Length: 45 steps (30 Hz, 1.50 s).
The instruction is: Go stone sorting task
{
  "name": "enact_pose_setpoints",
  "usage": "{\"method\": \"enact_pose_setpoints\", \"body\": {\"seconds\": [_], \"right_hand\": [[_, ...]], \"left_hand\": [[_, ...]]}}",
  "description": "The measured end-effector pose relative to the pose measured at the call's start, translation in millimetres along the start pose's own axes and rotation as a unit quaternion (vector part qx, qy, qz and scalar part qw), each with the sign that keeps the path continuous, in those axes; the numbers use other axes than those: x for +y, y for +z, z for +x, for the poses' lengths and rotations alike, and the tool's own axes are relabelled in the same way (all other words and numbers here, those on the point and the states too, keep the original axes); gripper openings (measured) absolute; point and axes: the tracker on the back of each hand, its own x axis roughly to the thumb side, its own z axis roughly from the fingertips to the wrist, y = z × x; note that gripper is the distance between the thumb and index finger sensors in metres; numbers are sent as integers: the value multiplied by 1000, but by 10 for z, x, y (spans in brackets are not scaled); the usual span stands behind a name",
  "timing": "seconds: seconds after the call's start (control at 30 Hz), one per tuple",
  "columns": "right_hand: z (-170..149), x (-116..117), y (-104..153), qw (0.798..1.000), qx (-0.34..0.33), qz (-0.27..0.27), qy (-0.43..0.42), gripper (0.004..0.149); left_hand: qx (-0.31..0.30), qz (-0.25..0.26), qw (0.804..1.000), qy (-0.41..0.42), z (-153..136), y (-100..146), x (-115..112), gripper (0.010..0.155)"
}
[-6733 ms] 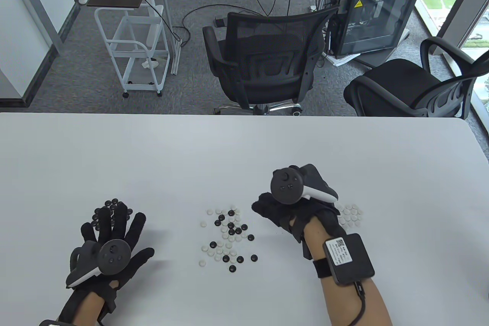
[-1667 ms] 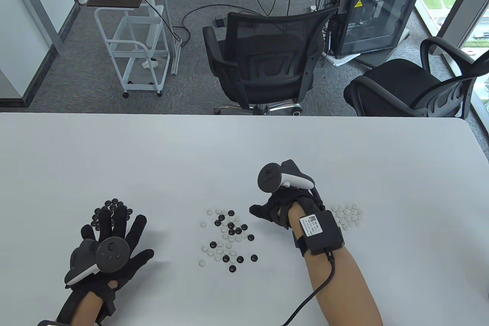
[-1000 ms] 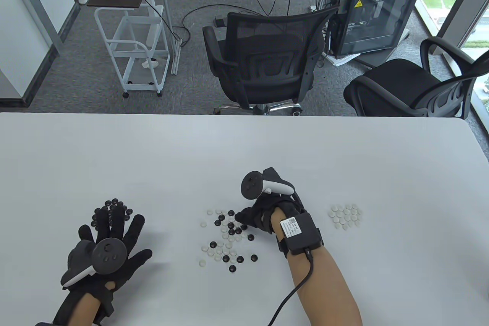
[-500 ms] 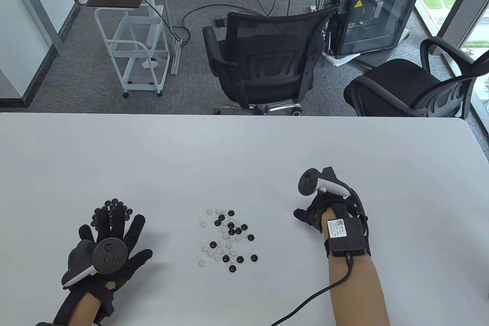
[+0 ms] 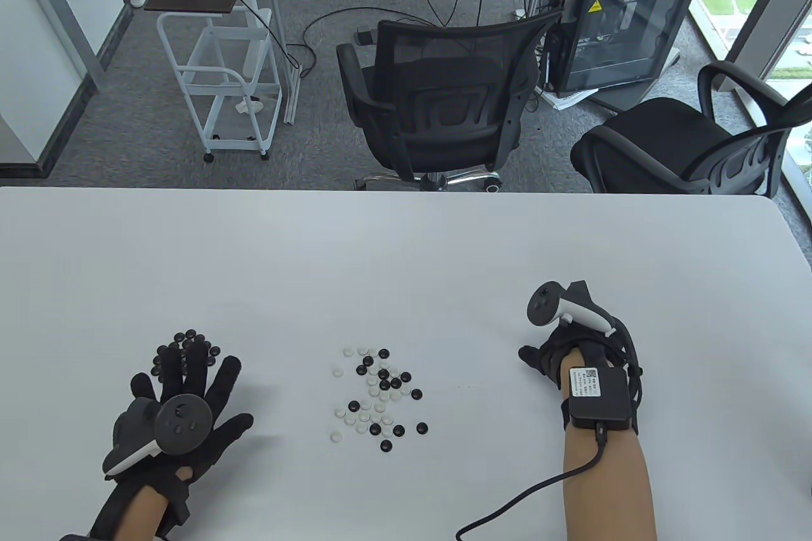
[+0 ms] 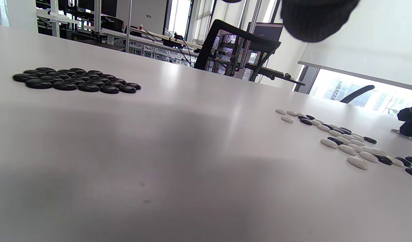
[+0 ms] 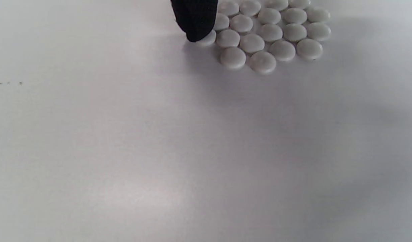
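Three groups of small, smooth, lens-shaped stones are seen on the matte white table (image 5: 406, 249). A flat cluster of glossy black stones (image 6: 75, 80) lies at the left, partly covered in the table view by the fingers of the left hand (image 5: 184, 401). That hand is spread flat on the table in a black knit glove, fingers straight and apart, nothing held. A loose scatter of mixed black and white stones (image 5: 379, 392) lies in the middle, well apart from both hands. A tightly packed patch of matte white stones (image 7: 270, 32) is seen in the right wrist view, each stone touching its neighbours in rows. A black gloved fingertip (image 7: 196, 20) of the right hand (image 5: 555, 360) is set down on a white stone at the patch's left edge. In the table view this patch is hidden under the right hand and the dark square box strapped to the wrist (image 5: 599, 395). Whether the right hand is pinching the stone or only touching it cannot be told. A black cable (image 5: 533, 496) trails from the box toward the bottom edge. Beyond the table, two black mesh office chairs (image 5: 444, 97), a white wire cart (image 5: 222, 84) and a glass-sided computer case (image 5: 618, 27) are seen on grey carpet.
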Motion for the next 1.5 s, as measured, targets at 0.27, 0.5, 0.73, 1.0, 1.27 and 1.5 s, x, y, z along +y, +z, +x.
{"method": "enact_pose_setpoints", "body": {"seconds": [0.27,0.5,0.73,1.0,1.27,1.5], "right_hand": [[333,-61,67,998,-63,-12,17,69],[1071,13,212,979,-193,5,59,68],[1677,249,297,954,-282,34,93,69],[2040,485,253,941,-314,49,119,71],[2005,522,214,942,-302,71,125,70],[1597,444,211,958,-248,79,125,66]], "left_hand": [[0,-2,1000,0,0,-3,0,81],[0,-4,1000,-1,3,-6,-1,81],[0,-3,1000,0,0,-2,4,81],[-1,0,1000,2,-7,5,10,82],[2,3,1000,6,-24,15,22,81],[-1,1,1000,1,-17,15,19,81]]}}
